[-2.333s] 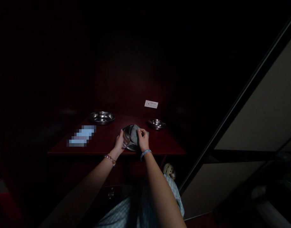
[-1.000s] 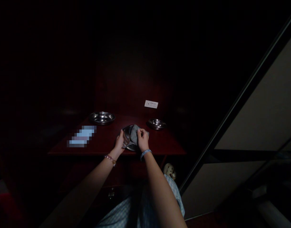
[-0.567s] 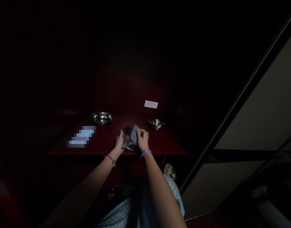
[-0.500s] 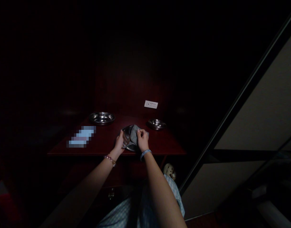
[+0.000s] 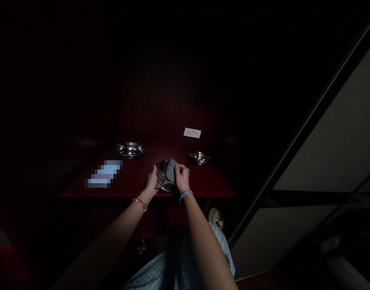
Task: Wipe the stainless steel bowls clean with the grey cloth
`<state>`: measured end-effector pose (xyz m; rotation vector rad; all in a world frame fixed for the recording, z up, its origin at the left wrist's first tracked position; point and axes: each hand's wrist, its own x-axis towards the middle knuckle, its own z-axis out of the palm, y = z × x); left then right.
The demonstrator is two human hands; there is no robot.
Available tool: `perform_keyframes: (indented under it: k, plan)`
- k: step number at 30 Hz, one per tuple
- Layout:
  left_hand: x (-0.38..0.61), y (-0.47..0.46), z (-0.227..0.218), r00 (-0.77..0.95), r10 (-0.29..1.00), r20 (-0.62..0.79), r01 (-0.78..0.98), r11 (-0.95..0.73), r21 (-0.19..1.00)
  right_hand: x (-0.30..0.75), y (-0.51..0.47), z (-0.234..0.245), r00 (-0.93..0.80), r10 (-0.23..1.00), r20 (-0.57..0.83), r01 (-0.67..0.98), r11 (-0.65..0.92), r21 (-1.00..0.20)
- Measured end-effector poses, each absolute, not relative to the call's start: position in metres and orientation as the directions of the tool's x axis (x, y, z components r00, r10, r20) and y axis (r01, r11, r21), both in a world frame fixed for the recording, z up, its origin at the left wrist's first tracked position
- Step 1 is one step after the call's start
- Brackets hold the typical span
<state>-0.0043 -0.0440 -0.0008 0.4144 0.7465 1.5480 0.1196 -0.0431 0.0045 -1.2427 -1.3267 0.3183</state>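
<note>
Near the desk's (image 5: 133, 177) front edge, the left hand (image 5: 151, 181) is gripping a metal dish (image 5: 161, 174), the right hand (image 5: 181, 177) pinching a grey cloth (image 5: 171, 170) across it. Another dish (image 5: 129, 150) is standing near the back-left corner, small bowls (image 5: 199, 157) near the back-right, a pixelated item (image 5: 105, 173) by the left edge.

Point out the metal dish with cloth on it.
The front dish, in the left hand, partly under cloth; the back-left dish and right dish stand uncovered.

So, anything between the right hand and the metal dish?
Yes, the gray cloth: the right hand pinches it over the right part of the metal dish. The left hand holds the left side.
</note>
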Motion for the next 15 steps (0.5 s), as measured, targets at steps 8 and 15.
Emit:
perform_keyframes:
  k: [8,15]
  plan:
    - [-0.0041,-0.0457,0.0016,-0.146,0.973,-0.179,-0.724,0.018,0.69,0.1204,-0.0437,0.0047,0.295,0.783,0.547,0.457,0.387,-0.801]
    - [-0.0042,-0.0461,0.0014,-0.134,0.973,-0.185,-0.721,0.032,0.692,0.1185,-0.0461,0.0056,0.292,0.762,0.578,0.477,0.408,-0.779]
